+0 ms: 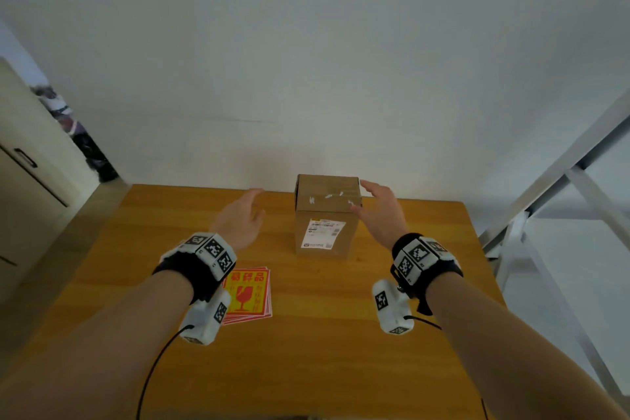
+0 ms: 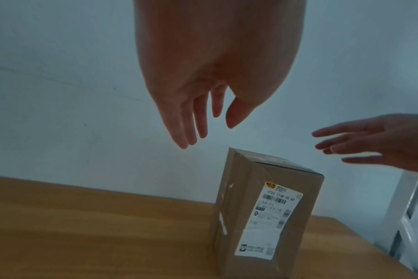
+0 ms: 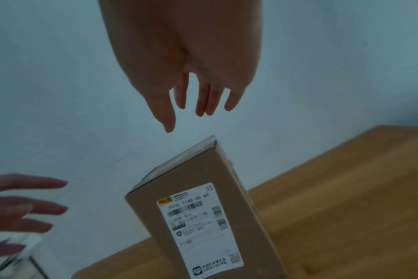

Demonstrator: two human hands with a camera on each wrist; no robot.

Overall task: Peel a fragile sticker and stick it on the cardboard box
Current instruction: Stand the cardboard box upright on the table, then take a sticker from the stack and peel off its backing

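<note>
The cardboard box [image 1: 326, 215] stands upright on the counter [image 1: 341, 334] near its far edge, before the wall. The left hand [image 1: 240, 218] hovers to the box's left, apart from it; the right hand [image 1: 381, 211] hovers just beside its right upper edge. The sticker stack [image 1: 250, 295] lies on the counter nearer the person, left of the box, partly under the left wrist.

Left wristband [image 1: 204, 259] hides part of the fragile stickers [image 1: 250, 293].
</note>
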